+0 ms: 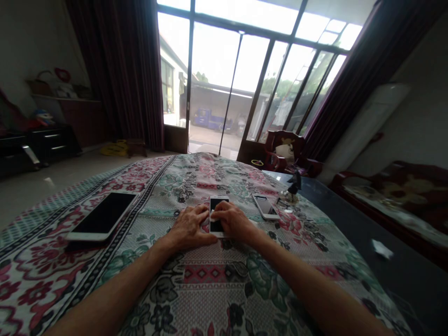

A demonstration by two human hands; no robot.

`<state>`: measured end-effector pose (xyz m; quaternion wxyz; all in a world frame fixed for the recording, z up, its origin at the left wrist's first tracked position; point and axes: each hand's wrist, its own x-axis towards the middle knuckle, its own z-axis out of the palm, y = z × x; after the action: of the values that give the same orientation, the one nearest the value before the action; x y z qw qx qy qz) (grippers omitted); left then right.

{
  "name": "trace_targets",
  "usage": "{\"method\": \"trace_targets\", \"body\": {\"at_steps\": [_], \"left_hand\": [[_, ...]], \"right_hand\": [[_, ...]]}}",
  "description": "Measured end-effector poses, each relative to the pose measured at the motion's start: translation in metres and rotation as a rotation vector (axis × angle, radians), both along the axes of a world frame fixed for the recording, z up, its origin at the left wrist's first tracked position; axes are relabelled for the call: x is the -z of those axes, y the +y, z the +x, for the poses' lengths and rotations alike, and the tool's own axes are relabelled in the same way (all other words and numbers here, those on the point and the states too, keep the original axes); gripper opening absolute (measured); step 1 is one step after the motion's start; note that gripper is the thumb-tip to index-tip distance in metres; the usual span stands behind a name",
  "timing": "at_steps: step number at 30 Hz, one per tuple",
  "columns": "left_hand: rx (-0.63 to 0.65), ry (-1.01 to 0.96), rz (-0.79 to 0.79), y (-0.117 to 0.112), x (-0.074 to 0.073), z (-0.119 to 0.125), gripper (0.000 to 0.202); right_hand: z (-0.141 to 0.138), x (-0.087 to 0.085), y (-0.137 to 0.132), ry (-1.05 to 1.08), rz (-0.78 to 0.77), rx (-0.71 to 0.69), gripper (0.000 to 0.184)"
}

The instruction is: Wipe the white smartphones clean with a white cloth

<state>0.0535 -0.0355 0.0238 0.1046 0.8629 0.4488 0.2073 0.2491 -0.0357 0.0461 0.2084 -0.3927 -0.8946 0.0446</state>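
Note:
A white smartphone (216,226) with a dark screen lies on the patterned tablecloth, between my two hands. My left hand (191,226) lies along its left side; the fingers press at the left edge and the thumb reaches across the lower edge, holding it. Over the screen, my right hand (231,219) has its fingers bunched together around a small white piece (212,213), which looks like tissue or cloth and is mostly hidden. Part of the screen is covered by the right fingers.
A large white tablet-like device (105,214) with a black screen lies to the left. Another white phone (266,207) rests on the right, near a small dark figurine (294,183). A crumpled white scrap (382,249) sits on the dark surface (353,228) beyond the cloth's right edge.

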Motion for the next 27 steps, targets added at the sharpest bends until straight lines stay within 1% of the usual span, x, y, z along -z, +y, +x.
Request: {"method": "trace_targets", "body": {"at_steps": [2,6,8,10,13,18,20,23,25,27], "left_hand": [[0.004,-0.001,0.006,0.000,0.000,0.000,0.065],[0.014,-0.005,0.002,0.001,0.000,-0.001,0.064],[0.017,-0.005,-0.001,0.002,0.000,-0.001,0.063],[0.016,-0.005,-0.001,0.002,0.000,-0.001,0.063],[0.016,-0.011,-0.003,0.002,0.001,-0.001,0.063],[0.006,-0.014,0.000,0.004,0.005,-0.001,0.066],[0.006,-0.009,0.003,0.003,0.005,-0.001,0.066],[0.007,-0.005,0.014,0.002,0.002,-0.001,0.066],[0.009,-0.004,0.019,0.001,0.001,0.000,0.065],[0.013,-0.004,0.018,0.001,0.001,0.000,0.063]], "right_hand": [[-0.003,-0.001,0.023,-0.029,0.019,0.056,0.037],[-0.010,0.000,0.062,-0.071,0.028,0.164,0.034],[-0.013,0.001,0.072,-0.068,0.030,0.202,0.032],[-0.014,0.002,0.072,-0.069,0.036,0.209,0.032],[-0.011,0.001,0.056,-0.075,0.052,0.155,0.036],[0.000,-0.002,0.008,-0.051,0.045,0.032,0.039],[0.003,-0.002,-0.011,-0.052,0.024,-0.024,0.038],[0.007,-0.002,-0.036,-0.031,-0.014,-0.058,0.032],[0.008,-0.002,-0.046,-0.013,-0.036,-0.063,0.033],[0.010,-0.001,-0.049,0.006,-0.047,-0.066,0.036]]}}
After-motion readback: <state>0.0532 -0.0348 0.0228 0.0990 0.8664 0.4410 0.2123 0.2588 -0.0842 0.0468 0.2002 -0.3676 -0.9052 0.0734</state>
